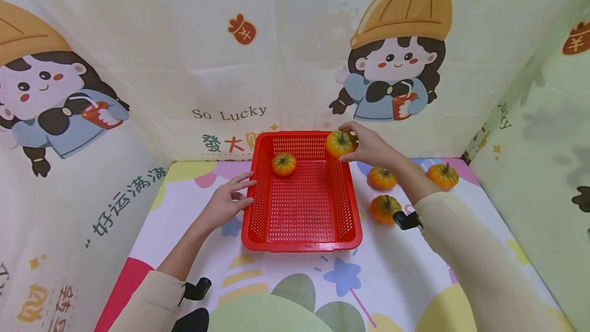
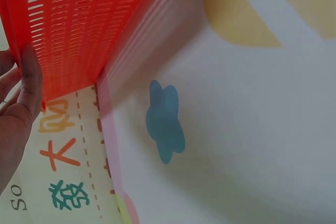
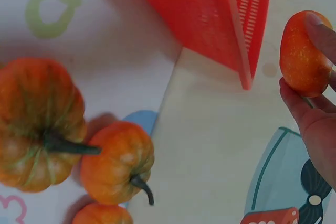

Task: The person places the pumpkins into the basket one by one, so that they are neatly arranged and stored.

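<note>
A red plastic basket (image 1: 301, 246) stands on the table, with one small orange pumpkin (image 1: 283, 164) inside at its back left. My right hand (image 1: 372, 146) grips a second pumpkin (image 1: 340, 143) above the basket's back right corner; in the right wrist view the fingers and thumb curl round this pumpkin (image 3: 304, 56). My left hand (image 1: 228, 200) is at the basket's left rim, fingers fairly straight and touching it. The left wrist view shows that hand (image 2: 21, 98) against the outside of the basket wall (image 2: 79, 30).
Right of the basket lie several more pumpkins, including a near one (image 1: 385, 209), one behind it (image 1: 381, 179) and one at the far right (image 1: 444, 175). Another is partly hidden by my right forearm. A printed cloth wall (image 1: 295, 81) rises behind the table.
</note>
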`<state>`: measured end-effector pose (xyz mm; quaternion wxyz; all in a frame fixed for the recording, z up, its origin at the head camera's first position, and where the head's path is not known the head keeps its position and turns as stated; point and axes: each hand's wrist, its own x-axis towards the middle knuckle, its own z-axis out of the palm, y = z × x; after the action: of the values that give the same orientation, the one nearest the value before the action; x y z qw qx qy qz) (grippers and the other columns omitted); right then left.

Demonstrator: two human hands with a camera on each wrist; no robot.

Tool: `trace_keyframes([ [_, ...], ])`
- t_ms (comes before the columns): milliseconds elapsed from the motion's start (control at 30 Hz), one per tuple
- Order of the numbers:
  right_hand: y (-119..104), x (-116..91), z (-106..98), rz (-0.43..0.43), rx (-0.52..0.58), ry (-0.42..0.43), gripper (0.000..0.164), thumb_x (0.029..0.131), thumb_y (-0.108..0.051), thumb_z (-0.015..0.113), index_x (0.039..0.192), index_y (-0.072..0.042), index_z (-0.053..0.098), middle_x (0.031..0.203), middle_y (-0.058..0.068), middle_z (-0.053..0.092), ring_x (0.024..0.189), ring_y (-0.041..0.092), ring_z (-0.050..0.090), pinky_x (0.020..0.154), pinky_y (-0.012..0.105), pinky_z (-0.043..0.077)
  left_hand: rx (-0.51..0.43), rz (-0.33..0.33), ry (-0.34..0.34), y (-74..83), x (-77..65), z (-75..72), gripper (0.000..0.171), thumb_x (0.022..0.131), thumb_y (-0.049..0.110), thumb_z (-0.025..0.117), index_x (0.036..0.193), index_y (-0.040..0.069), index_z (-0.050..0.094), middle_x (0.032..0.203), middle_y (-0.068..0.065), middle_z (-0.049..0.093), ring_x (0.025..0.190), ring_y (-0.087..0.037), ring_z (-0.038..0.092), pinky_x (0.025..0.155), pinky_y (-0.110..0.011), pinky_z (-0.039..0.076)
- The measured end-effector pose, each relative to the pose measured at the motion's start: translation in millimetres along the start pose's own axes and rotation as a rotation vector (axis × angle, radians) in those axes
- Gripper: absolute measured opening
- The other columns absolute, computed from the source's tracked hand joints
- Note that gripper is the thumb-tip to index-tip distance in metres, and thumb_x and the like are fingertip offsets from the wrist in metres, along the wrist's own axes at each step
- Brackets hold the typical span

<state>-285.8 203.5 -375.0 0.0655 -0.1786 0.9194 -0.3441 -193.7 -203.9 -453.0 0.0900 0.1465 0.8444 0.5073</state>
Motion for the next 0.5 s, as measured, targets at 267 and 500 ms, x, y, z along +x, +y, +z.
trace_keyframes([
  [267, -13, 27, 16, 0.016, 0.039, -0.014, 0.082, 0.084, -0.015, 0.086, 0.152, -0.009, 0.04, 0.152, 0.016, 0.049, 0.139, 0.036, 0.05, 0.107, 0.052, 0.053, 0.0, 0.004, 0.002, 1.9, -0.4, 0.3, 0.053, 0.095, 0.006, 0.071, 0.146, 0.001, 0.056, 0.165, -0.011, 0.039, 0.09, -0.026, 0.071, 0.075, -0.031, 0.064],
  [500, -20, 46, 34, 0.076, 0.053, -0.017, 0.081, 0.084, -0.017, 0.086, 0.151, -0.008, 0.04, 0.15, 0.017, 0.05, 0.135, 0.034, 0.05, 0.112, 0.05, 0.05, -0.001, 0.004, 0.0, 1.8, -0.3, 0.4, 0.053, 0.096, 0.005, 0.07, 0.147, 0.0, 0.055, 0.165, -0.011, 0.038, 0.088, -0.026, 0.071, 0.074, -0.03, 0.064],
])
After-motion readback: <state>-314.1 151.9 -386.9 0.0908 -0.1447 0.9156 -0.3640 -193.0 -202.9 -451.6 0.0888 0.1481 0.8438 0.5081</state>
